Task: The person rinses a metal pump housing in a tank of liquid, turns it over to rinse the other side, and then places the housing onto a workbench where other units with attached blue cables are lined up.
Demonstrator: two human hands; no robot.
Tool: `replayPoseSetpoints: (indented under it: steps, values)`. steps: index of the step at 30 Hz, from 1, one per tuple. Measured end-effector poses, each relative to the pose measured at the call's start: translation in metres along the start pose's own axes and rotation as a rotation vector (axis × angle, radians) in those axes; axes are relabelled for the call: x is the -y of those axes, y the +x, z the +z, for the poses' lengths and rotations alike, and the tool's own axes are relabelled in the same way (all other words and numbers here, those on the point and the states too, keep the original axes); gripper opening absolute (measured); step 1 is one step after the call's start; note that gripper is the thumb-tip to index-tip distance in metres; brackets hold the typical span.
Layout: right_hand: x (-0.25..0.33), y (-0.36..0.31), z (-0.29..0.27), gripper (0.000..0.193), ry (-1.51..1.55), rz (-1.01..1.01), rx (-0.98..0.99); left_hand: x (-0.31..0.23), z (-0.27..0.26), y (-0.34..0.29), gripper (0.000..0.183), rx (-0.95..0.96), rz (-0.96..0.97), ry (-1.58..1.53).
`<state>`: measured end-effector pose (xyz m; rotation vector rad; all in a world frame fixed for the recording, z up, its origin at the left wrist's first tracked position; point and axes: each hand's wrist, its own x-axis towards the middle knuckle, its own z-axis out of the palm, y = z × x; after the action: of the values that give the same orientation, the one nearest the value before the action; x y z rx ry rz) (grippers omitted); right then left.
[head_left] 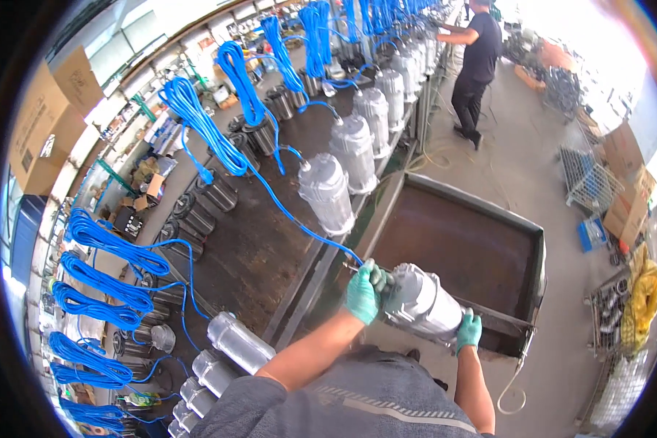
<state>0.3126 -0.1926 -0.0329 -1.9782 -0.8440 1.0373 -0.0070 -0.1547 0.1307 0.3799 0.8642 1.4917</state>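
Note:
A silver, ribbed pump motor housing (422, 303) lies tilted across my front, held up between my two gloved hands. At its upper left end, where a blue cable (321, 237) comes in, my left hand (363, 292) in a green glove is closed; its fingertips are partly hidden. My right hand (469, 331), also green-gloved, grips the housing's lower right end. The cable runs back up to a coiled blue bundle (204, 124) over the bench. Nearest to the held housing stands another silver housing (325, 193) at the bench edge.
Under and beyond the held housing is a metal-rimmed bin (482, 193). The dark bench (263, 263) carries several housings, motor cores and cable bundles. Lying housings (239, 342) are at my left. A person (478, 66) stands farther along the bench. Wire baskets (590, 179) stand at right.

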Motion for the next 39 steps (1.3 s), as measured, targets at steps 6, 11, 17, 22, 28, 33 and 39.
replayPoseSetpoints:
  steps: [6,11,17,22,28,33,39]
  values:
    - [0.001,-0.005,0.021,0.040,0.268,-0.117,-0.121,-0.020,0.007,0.005,0.046,0.044,0.013,-0.047]
    - [0.004,-0.006,0.021,0.039,0.229,-0.085,-0.102,-0.016,0.009,0.000,0.045,-0.034,0.002,0.048]
    - [-0.023,0.000,0.020,0.046,0.093,-0.248,-0.080,-0.019,-0.010,-0.010,0.043,0.009,-0.070,0.012]
    - [-0.001,0.000,0.009,0.051,0.007,-0.267,-0.017,-0.023,-0.005,-0.029,0.044,-0.008,-0.092,0.058]
    - [-0.002,0.006,0.002,0.049,-0.070,-0.266,0.045,-0.022,-0.026,-0.025,0.041,0.154,-0.180,0.026]
    - [-0.009,0.007,0.014,0.045,0.164,-0.205,0.121,-0.063,-0.073,-0.019,0.047,0.080,-0.042,-0.047]
    - [-0.002,0.010,0.011,0.049,0.290,-0.315,0.054,-0.245,-0.139,0.067,0.020,-0.678,0.655,0.461]
